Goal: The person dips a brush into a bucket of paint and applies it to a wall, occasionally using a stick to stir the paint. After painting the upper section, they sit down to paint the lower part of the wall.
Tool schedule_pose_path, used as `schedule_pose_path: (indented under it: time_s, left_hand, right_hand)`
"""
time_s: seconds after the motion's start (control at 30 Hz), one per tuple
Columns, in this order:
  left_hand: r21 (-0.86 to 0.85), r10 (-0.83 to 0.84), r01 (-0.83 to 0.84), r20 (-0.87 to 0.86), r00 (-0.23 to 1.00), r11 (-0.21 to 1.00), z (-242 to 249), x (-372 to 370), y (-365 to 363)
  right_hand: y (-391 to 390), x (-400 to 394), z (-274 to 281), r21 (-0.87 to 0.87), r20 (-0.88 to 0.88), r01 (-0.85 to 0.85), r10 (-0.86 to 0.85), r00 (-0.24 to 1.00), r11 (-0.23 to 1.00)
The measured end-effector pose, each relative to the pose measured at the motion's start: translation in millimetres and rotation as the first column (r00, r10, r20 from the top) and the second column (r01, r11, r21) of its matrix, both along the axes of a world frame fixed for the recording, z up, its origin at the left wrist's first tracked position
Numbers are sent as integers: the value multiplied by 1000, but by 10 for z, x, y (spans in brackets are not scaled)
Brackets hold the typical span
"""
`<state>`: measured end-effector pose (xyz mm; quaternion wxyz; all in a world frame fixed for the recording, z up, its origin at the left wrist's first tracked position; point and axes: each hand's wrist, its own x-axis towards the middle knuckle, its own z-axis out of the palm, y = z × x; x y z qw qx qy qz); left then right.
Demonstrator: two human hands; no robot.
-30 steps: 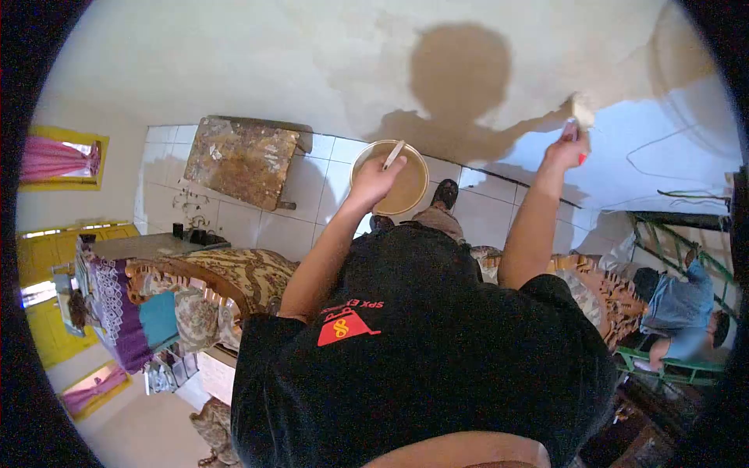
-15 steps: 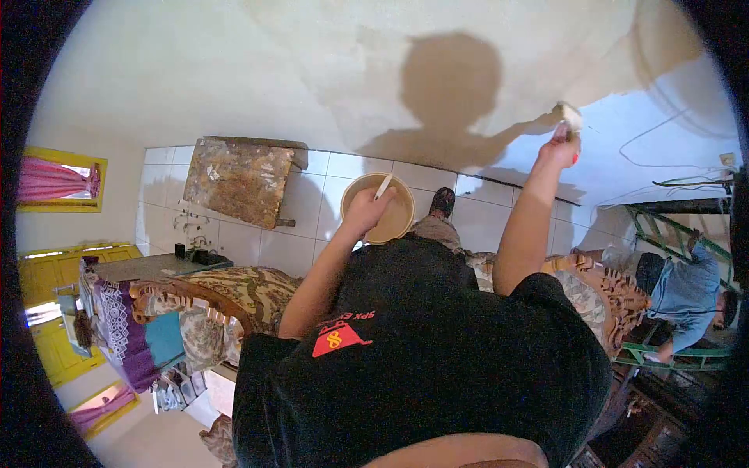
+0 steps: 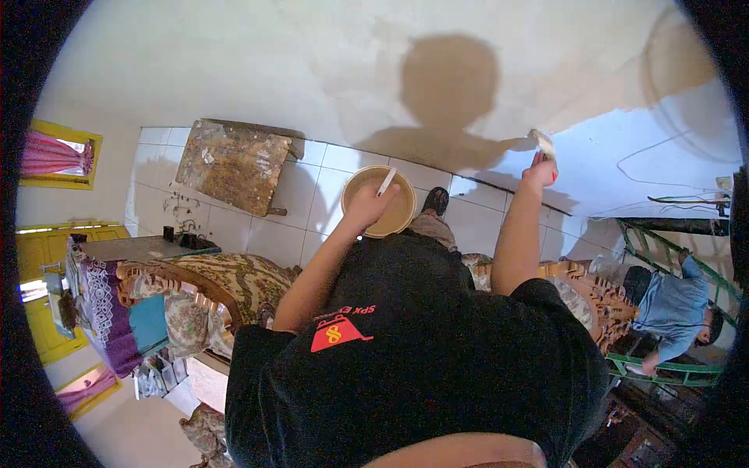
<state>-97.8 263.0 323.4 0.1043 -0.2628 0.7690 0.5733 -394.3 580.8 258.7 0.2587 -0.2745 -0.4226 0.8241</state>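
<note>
My left hand is closed over the round cream bucket, gripping a slim white bar that looks like the grip of its handle. The bucket's inside is light brown, partly hidden by the hand and forearm. Stretched out to the right, my right hand is wrapped round a wide paintbrush. A bit of red shows at the hand's edge. The brush's pale bristles overlap the lower part of the wall, beside a bluish-white area under a beige one.
A paint-stained wooden table stands on the white tiled floor at left. Carved sofas lie close behind me. At right, a person in a blue shirt is beside a green ladder. A thin cable runs along the wall.
My right hand and the paintbrush have moved down and left along the wall. My left hand keeps its place at the bucket. The view has shifted slightly.
</note>
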Motion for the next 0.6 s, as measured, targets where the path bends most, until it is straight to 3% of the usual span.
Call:
schedule_pose_path:
  time_s: [0.03,0.07,0.17,0.2,0.27,0.37,0.4,0.47,0.57,0.6]
  left_hand:
    - [-4,-3,3,29,1000,1000,-1,-3,5]
    - [-9,-5,6,57,998,1000,1,-2,4]
    - [54,-21,13,153,988,998,46,-14,-9]
    - [56,-23,14,151,988,998,46,-13,-12]
    - [-6,-10,9,-10,1000,1000,46,22,-1]
    - [32,-20,18,60,998,999,156,25,-1]
    - [30,-23,21,61,998,999,142,26,2]
    - [-23,8,-6,83,996,1000,96,27,0]
    - [-66,-20,28,123,992,997,67,27,-9]
    - [-68,-22,30,118,993,997,36,34,-14]
  right_hand:
    - [-26,-69,-23,12,67,-7,6,998,1000]
    - [-18,-164,-22,-59,-16,-8,7,1000,998]
    - [16,-324,370,-33,-94,-63,60,994,997]
    - [16,-294,502,-32,-96,-62,58,994,998]
    - [28,-122,673,-129,-272,16,-51,961,992]
    - [-66,99,746,-14,-179,146,-146,973,989]
    - [-28,76,610,-15,-178,150,-150,973,989]
    - [10,-29,210,-8,-3,183,-183,983,983]
    - [-87,-148,145,-52,-23,35,-36,999,998]
    - [-91,-250,193,-4,27,106,-106,994,994]
